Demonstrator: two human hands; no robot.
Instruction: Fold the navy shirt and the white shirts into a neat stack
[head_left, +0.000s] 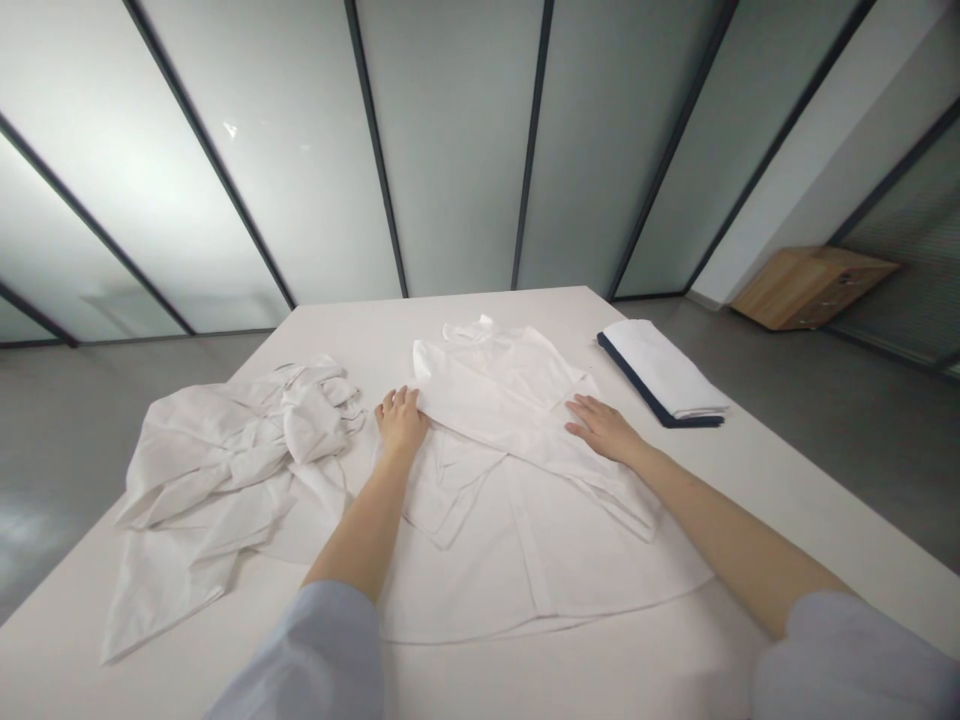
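A white collared shirt (517, 520) lies spread on the table with its collar at the far end and its hem towards me. Its sleeves are laid across the body, and one cuff shows below my left hand. My left hand (401, 420) rests at the shirt's left edge near the shoulder, fingers slightly bent and a little apart; its thumb side is partly hidden. On the right edge of the shirt lies my right hand (602, 428), palm down with fingers spread, touching the fabric.
Crumpled white garments (240, 450) are heaped on the left of the white table (780, 480). At the right edge sits a folded stack, a white cloth (660, 365) over a dark navy one (637, 385). Beyond are frosted glass panels and a wooden cabinet (814, 285).
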